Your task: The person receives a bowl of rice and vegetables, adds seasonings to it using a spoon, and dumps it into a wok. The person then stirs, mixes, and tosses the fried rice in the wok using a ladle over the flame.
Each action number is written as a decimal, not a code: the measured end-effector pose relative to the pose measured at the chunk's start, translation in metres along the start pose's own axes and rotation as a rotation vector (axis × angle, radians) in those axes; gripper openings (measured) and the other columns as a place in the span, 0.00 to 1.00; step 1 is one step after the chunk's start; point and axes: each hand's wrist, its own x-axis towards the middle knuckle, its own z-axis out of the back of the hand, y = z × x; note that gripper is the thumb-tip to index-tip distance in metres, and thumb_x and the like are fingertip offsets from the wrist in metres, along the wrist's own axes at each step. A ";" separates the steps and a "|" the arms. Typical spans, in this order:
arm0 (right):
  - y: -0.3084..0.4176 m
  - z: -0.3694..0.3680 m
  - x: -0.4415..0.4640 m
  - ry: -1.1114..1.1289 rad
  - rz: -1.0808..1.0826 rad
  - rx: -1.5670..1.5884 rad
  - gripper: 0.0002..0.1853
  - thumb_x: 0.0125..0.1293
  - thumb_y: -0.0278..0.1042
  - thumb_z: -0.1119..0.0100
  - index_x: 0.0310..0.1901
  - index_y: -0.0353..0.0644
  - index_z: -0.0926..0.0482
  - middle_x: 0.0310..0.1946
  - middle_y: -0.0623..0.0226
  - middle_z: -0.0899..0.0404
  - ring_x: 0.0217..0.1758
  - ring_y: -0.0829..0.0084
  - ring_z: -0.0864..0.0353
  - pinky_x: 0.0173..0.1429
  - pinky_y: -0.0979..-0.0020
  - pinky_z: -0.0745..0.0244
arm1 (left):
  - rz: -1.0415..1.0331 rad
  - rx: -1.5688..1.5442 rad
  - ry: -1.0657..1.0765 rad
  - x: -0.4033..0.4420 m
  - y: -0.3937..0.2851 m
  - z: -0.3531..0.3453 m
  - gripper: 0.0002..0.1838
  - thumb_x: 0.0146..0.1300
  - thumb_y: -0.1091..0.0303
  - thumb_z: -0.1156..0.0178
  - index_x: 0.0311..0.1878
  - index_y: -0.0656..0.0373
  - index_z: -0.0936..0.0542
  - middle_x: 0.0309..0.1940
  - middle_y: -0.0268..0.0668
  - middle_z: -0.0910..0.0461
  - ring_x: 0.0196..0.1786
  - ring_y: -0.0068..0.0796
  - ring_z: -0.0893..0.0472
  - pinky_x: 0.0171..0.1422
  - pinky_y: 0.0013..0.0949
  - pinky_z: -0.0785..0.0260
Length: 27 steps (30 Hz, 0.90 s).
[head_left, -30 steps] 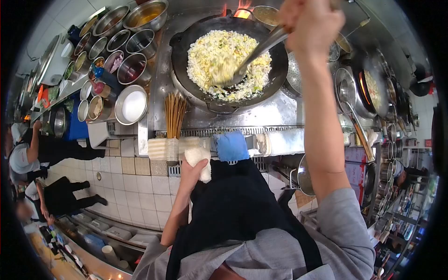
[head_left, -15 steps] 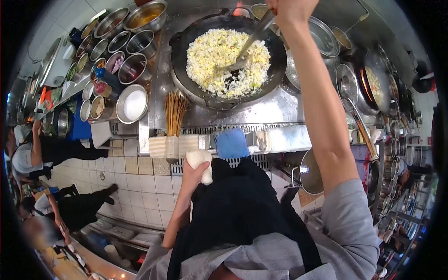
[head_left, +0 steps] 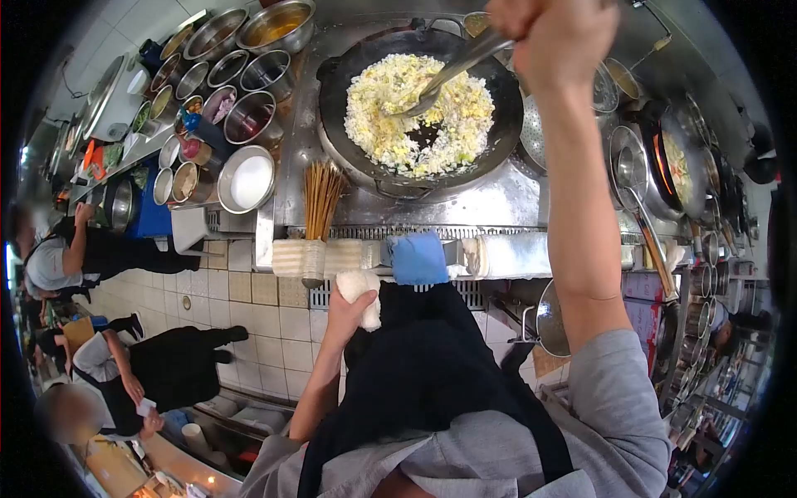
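My right hand (head_left: 569, 41), slightly blurred, is closed round the handle of a metal wok ladle (head_left: 465, 66). The ladle's head rests in fried rice (head_left: 419, 116) with yellow egg and bits of green, and a dark gap shows in the rice beside it. The rice lies in a large black wok (head_left: 510, 104) on the stove. Low in front of my body, my left hand (head_left: 347, 319) grips a folded white cloth (head_left: 359, 290), apart from the wok.
A bamboo wok brush (head_left: 322, 199) and a blue cloth (head_left: 418, 257) lie along the stove's front edge. Metal bowls (head_left: 249, 116) and a bowl of white powder (head_left: 247, 181) crowd the left. At right are a strainer (head_left: 627, 153) and another wok (head_left: 677, 166). Co-workers (head_left: 116, 365) stand at left.
My right hand has moved right, and the ladle's handle now leans lower to that side over the rice. My left hand keeps the cloth. A co-worker at left has shifted. The view has moved slightly.
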 end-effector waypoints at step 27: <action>-0.059 -0.042 0.058 0.155 -0.290 -0.125 0.12 0.62 0.32 0.47 0.20 0.42 0.30 0.10 0.74 0.36 0.09 0.80 0.39 0.14 0.74 0.43 | -0.094 0.072 0.106 0.003 -0.005 -0.019 0.28 0.52 0.71 0.30 0.53 0.64 0.32 0.41 0.37 0.23 0.41 0.24 0.22 0.46 0.30 0.27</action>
